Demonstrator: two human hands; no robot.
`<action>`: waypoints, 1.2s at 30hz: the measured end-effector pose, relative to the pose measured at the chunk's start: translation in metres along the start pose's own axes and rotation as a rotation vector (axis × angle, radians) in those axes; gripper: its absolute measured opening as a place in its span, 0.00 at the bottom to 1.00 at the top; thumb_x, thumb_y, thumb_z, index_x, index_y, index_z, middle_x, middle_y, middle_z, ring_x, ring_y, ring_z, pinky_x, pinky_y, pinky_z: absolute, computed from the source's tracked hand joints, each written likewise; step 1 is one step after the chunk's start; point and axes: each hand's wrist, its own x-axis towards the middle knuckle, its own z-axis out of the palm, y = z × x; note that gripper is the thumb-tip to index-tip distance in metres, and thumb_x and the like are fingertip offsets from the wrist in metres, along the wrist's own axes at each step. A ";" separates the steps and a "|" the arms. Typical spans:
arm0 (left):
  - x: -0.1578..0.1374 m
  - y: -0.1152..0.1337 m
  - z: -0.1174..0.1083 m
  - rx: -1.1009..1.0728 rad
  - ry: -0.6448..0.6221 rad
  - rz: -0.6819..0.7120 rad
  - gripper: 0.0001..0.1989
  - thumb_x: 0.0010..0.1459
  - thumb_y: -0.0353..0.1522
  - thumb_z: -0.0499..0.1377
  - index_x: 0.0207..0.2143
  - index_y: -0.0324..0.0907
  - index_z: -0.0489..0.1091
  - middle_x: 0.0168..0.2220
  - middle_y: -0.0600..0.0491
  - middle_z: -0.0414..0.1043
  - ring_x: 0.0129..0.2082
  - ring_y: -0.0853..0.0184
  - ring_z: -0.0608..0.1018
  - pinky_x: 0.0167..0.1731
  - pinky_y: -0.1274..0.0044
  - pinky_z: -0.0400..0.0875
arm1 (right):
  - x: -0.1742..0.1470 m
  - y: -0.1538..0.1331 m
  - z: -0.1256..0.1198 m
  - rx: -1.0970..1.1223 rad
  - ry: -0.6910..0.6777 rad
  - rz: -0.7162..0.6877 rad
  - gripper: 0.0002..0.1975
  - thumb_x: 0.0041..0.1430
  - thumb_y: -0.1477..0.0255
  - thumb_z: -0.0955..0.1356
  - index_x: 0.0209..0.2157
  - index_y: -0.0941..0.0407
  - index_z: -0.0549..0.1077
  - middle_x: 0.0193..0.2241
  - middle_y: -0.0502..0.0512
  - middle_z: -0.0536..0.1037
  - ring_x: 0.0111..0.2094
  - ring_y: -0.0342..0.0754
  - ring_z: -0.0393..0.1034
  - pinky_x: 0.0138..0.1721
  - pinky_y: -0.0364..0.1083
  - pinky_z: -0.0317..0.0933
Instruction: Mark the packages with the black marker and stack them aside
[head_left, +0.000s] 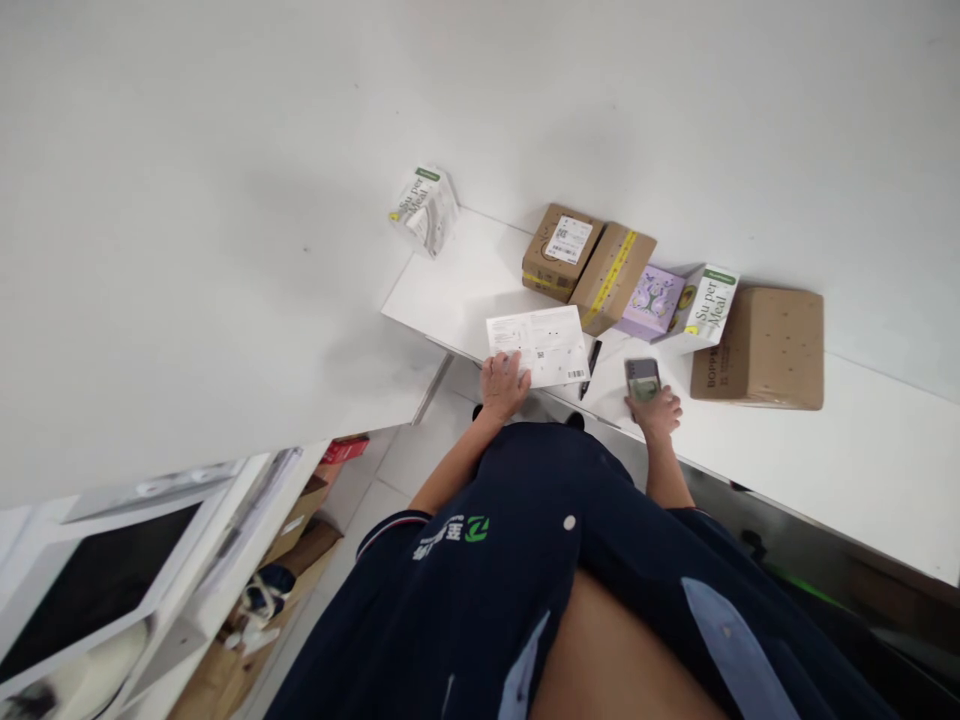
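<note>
My left hand [504, 385] is at the lower left corner of a white printed sheet [551, 335], with its fingers closed over the corner. The sheet bears small text and a barcode and slightly overhangs the front edge of the white table [465, 270]. My right hand [657, 410] grips the lower end of a smartphone [642, 374], whose screen faces up. Between the two hands, a black marker pen [591, 370] lies beside the sheet's right edge.
Behind my hands stand two brown cartons [559, 255] with yellow tape, a purple box [651, 300], a white "Super Meal" box [709, 308] and a larger brown carton [772, 348]. A white pouch [427, 210] stands far left. A shelf unit [187, 600] is at lower left.
</note>
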 end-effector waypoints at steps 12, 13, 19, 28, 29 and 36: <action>0.001 0.001 0.000 -0.016 -0.026 -0.022 0.25 0.64 0.43 0.55 0.58 0.39 0.70 0.55 0.36 0.70 0.58 0.49 0.69 0.60 0.58 0.61 | -0.010 -0.010 -0.017 0.548 -0.209 0.069 0.37 0.50 0.57 0.71 0.59 0.58 0.64 0.47 0.67 0.75 0.49 0.61 0.71 0.50 0.59 0.68; 0.001 0.001 -0.001 -0.017 -0.026 -0.024 0.25 0.64 0.43 0.55 0.58 0.39 0.70 0.55 0.36 0.70 0.58 0.49 0.70 0.60 0.57 0.61 | -0.014 -0.012 -0.021 0.757 -0.309 0.104 0.32 0.51 0.56 0.70 0.55 0.56 0.67 0.42 0.62 0.76 0.44 0.57 0.73 0.46 0.56 0.70; 0.002 0.001 -0.006 -0.012 -0.018 -0.019 0.24 0.64 0.42 0.55 0.57 0.40 0.70 0.55 0.36 0.70 0.58 0.49 0.70 0.60 0.56 0.62 | -0.067 -0.048 -0.059 1.502 -0.876 -0.117 0.27 0.56 0.48 0.63 0.45 0.55 0.73 0.40 0.60 0.79 0.39 0.53 0.75 0.39 0.53 0.72; -0.002 0.012 -0.022 0.024 -0.086 -0.060 0.23 0.64 0.41 0.55 0.58 0.43 0.71 0.56 0.38 0.67 0.57 0.48 0.68 0.57 0.56 0.64 | -0.120 -0.133 -0.078 1.607 -1.550 -0.204 0.32 0.59 0.45 0.59 0.49 0.56 0.74 0.43 0.63 0.81 0.47 0.61 0.76 0.47 0.65 0.70; -0.003 0.011 -0.022 0.016 -0.100 -0.061 0.22 0.63 0.40 0.56 0.57 0.44 0.71 0.57 0.38 0.66 0.58 0.47 0.67 0.58 0.55 0.62 | -0.124 -0.139 -0.074 1.594 -1.596 -0.181 0.31 0.60 0.46 0.59 0.48 0.56 0.74 0.42 0.62 0.82 0.47 0.61 0.76 0.47 0.65 0.70; -0.012 0.001 -0.006 -0.083 -0.095 -0.072 0.21 0.62 0.35 0.54 0.55 0.39 0.71 0.60 0.38 0.64 0.62 0.47 0.61 0.62 0.55 0.57 | -0.141 -0.152 -0.056 1.479 -1.694 -0.071 0.30 0.62 0.46 0.60 0.47 0.56 0.74 0.38 0.61 0.83 0.44 0.59 0.78 0.46 0.62 0.72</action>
